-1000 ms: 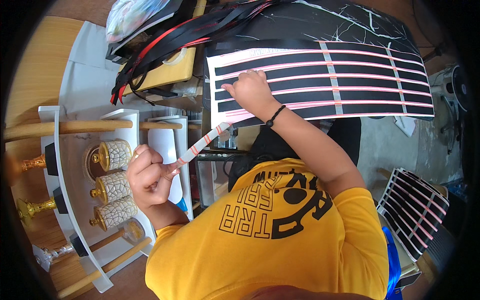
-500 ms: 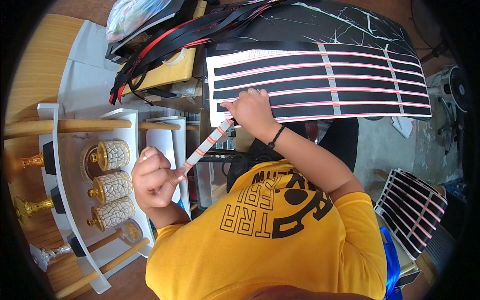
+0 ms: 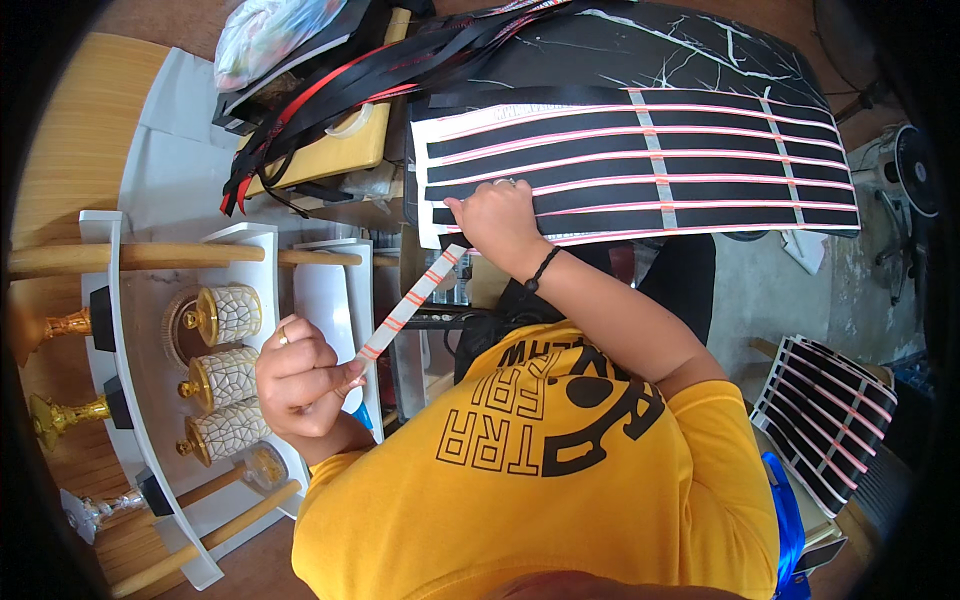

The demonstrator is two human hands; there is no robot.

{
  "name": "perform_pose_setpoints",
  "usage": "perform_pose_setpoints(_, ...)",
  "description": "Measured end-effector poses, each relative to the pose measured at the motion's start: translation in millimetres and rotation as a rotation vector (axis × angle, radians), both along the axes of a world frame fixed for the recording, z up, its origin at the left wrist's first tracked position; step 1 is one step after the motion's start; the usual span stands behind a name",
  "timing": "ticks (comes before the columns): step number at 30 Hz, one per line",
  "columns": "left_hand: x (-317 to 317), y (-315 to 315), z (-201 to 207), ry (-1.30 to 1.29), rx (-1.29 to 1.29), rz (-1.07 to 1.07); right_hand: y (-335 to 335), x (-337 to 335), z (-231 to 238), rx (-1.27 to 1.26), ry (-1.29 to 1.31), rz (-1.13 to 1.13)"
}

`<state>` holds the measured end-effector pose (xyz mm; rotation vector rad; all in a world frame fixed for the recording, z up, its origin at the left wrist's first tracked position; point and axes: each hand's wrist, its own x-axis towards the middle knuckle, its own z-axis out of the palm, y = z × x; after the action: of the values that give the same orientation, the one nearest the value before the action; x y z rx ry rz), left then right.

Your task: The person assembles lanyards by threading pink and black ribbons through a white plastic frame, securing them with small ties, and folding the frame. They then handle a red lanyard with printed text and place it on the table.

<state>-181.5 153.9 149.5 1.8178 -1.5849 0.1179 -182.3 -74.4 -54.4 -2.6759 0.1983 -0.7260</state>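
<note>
My left hand (image 3: 305, 380) is closed, pinching a whitish strip of tape (image 3: 405, 310) with orange cross stripes between thumb and fingers. The strip slants up to the right, its far end just below the left corner of a white sheet (image 3: 427, 205) laid with black bands. My right hand (image 3: 495, 220), a dark cord bracelet (image 3: 543, 270) at its wrist, rests on that corner with curled fingers and thumb pointing left. Whatever lies under those fingers is hidden. Grey tape strips (image 3: 655, 165) cross the black bands, which alternate with white and pink lines.
The sheet lies on a black marbled table (image 3: 600, 55). Loose black and red straps (image 3: 340, 75) hang at its left. Left stands a white shelf (image 3: 110, 350) with gold-lidded jars (image 3: 235, 365). A second banded sheet (image 3: 825, 420) is at right, and a fan (image 3: 912, 165) farther off.
My left hand has moved slightly left and down with the tape strip. The strip's upper end now shows apart from my right hand, which has shifted a little left.
</note>
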Motion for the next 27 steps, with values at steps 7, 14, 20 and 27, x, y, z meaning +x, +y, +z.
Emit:
perform_pose_setpoints(7, -10.8, 7.3, 13.0, 0.048, 0.043, 0.089, -2.8, 3.8, 0.4, 0.091, 0.083, 0.003)
perform_pose_setpoints(14, 7.2, 29.6, 8.8, 0.439, 0.655, 0.290, -9.4, -2.6, 11.3, 0.188, 0.094, 0.097)
perform_pose_setpoints(20, 59.7, 48.9, -101.6, 0.454, 1.106, 0.783, -36.5, -15.4, 19.2, 0.489, -0.115, 0.283)
perform_pose_setpoints(27, 86.6, 65.4, -228.2, 0.788, 0.830, 0.679, -136.5, -55.4, 28.2, 0.609, -0.209, 0.047)
